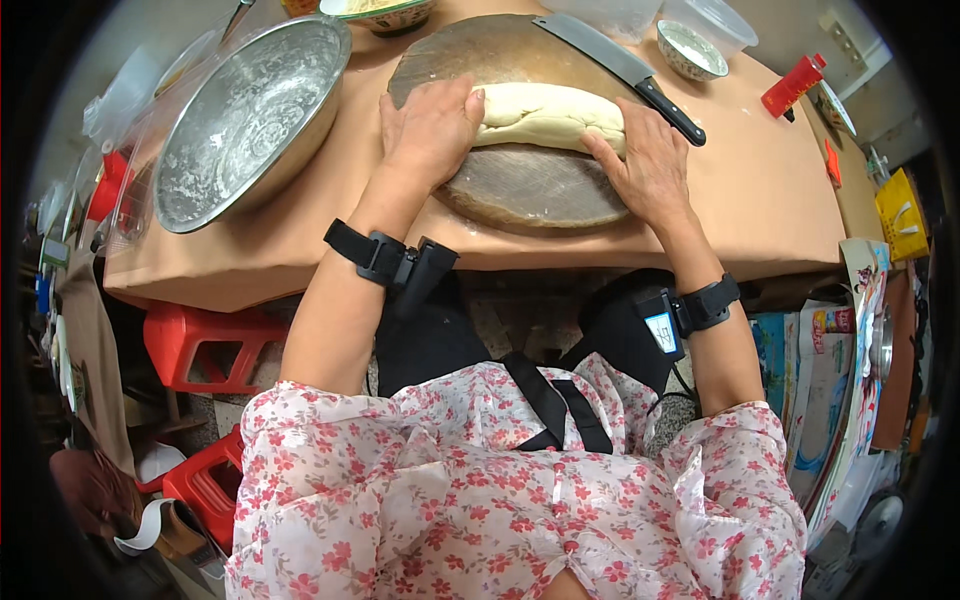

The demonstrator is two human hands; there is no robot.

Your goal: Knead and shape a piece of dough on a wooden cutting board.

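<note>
The round wooden board (535,190) is largest; left of it stands a metal basin (285,70). On the board lies a dough log (548,112) — the left hand (428,125) and right hand (655,165) clasp its ends. Seemingly it is shaping — next needs even pressure.

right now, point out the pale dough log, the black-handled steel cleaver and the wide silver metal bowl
Pale dough log (545,115): head view, its top
Black-handled steel cleaver (621,64): head view, its blade
Wide silver metal bowl (250,120): head view, inner surface
</note>
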